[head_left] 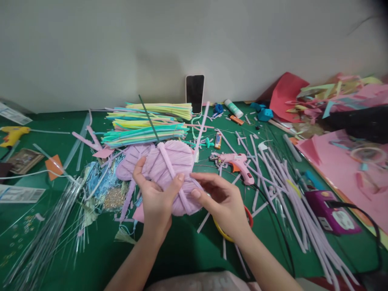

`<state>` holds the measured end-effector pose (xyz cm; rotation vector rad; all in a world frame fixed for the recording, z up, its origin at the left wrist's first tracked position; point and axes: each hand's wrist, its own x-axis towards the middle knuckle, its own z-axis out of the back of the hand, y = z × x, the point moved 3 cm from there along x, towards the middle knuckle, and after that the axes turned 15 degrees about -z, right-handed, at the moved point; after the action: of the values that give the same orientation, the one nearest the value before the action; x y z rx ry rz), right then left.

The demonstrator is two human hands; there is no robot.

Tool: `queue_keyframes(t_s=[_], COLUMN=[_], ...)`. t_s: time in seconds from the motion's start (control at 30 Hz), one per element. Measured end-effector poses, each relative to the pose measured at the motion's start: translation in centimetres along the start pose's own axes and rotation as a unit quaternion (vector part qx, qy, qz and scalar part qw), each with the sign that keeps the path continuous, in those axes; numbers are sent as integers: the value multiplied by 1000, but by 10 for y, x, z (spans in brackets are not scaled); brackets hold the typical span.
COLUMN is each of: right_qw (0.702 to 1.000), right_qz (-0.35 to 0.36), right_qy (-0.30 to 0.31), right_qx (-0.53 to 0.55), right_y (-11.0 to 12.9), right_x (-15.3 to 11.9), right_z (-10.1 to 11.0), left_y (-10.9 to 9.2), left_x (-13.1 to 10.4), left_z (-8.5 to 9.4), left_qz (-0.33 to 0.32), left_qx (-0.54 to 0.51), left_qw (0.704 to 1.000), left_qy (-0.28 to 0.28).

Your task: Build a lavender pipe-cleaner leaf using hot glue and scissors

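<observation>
One green desk [194, 266] is seen, set against a wall [91, 52]. At its right side, large sheets of pink paper [327, 157] and one red sheet [287, 95] are laid out. Loose lilac stems [291, 194], too many to be counted, are spread on the right half. Near the wall, stems in mixed colours are stacked in what appear to be three bundles [145, 135].

Two hands are seen. One lilac piece [169, 161], crossed by a diagonal band, is held above the middle of the desk. Its lower left part is clamped in the left hand's [153, 200] grip, the thumb laid over the face. Its right edge is pinched in the narrow grip of the right hand [226, 200]. Beside it, one second lilac piece [127, 163] is partly covered.

One purple box [332, 214] is placed at the right. Two glue guns are counted: one pink gun [238, 163] right of the held piece, one yellow gun [13, 135] at the far left. One phone [195, 93] is leaned on the wall. One orange square [54, 167] and one tube [233, 108] are also seen.
</observation>
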<state>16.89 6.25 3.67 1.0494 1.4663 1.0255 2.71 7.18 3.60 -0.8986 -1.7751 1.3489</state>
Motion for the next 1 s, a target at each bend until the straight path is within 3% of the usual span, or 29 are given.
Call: queue_keyframes(t_s=[0.2,0.3,0.6,0.73,0.87,1.0], right_qw=[992,987,978,976,989,999], right_qz=[42,55,130,129,91,-32], right_qy=[118,144,77,58,50,-1], right_qx=[-22,-50,-141,-167,-107,19], right_y=[-4,-7,-4,-2,-5,-13], right_x=[-3,-4,-1,-1,-3,-6], right_z=[7,9,11,11,10,13], left_y=[-4,-5,-6,-4,-2,-8], left_x=[4,5,3,4,7,7], left_z=[-4,-5,-8,-8,-6,0], left_qz=[24,37,66,61,30,-65], left_qx=[-21,-24,-46,-50,-43,8], left_qw=[999,999,997,997,999,997], left_qy=[0,0,0,-1,-2,-26])
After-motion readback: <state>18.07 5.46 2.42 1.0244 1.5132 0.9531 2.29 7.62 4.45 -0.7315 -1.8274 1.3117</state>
